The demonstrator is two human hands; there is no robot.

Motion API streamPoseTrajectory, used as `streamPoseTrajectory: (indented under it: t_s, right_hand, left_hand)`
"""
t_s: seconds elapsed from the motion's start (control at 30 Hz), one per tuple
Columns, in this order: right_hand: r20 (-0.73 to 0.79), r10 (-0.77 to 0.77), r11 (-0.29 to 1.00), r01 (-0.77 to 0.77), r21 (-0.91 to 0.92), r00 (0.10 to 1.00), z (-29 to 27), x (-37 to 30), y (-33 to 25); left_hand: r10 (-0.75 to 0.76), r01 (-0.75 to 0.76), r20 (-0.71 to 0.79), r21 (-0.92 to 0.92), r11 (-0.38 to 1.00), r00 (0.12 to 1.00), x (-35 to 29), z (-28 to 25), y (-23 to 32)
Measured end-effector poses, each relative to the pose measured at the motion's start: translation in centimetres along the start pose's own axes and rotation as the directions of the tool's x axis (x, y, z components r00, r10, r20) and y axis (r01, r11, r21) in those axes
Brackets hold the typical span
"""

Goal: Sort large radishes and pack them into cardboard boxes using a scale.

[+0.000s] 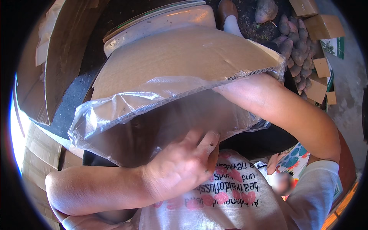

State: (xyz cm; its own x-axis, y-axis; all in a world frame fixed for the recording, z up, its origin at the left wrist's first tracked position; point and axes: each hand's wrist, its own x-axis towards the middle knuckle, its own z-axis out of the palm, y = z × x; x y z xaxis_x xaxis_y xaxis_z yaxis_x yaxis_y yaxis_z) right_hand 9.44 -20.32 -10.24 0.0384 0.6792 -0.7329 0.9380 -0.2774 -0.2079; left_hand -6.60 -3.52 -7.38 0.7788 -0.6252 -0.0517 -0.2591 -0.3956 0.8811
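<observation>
A cardboard box (184, 48) tilts toward me, its mouth lined with a clear plastic bag (101, 111). My left hand (184, 163) crosses the near rim of the mouth. Its fingers are curled and the tips bend out of sight, so what they grip cannot be made out. My right forearm (260, 92) passes under the far edge of the box wall into the mouth. The right hand is hidden inside. Shadow and blur obscure the dark interior, and its contents cannot be told.
A white plastic tub (161, 28) stands beyond the box. Reddish sweet potatoes (301, 48) lie heaped at the far right, beside open carton flaps (326, 27). A larger one (265, 10) rests on the dark ground. Tall cardboard (63, 57) rises at the left, with flat cardboard (40, 147) below.
</observation>
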Motion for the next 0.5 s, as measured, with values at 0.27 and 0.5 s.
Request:
streamPoseTrajectory:
  t_s: [0.27, 0.5]
  right_hand:
    - [-0.009, -0.035, 0.988, 0.033, -0.152, 0.999, -0.3, -1.8, -0.8]
    - [-0.610, 0.171, 0.985, -0.130, 0.110, 0.774, -4.6, -19.1, -2.7]
  left_hand:
    - [-0.043, 0.044, -0.046, 0.034, 0.998, 0.998, 0.3, 0.3, 1.8]
    - [-0.226, 0.233, -0.103, 0.068, 0.970, 0.969, 2.0, 0.6, 5.7]
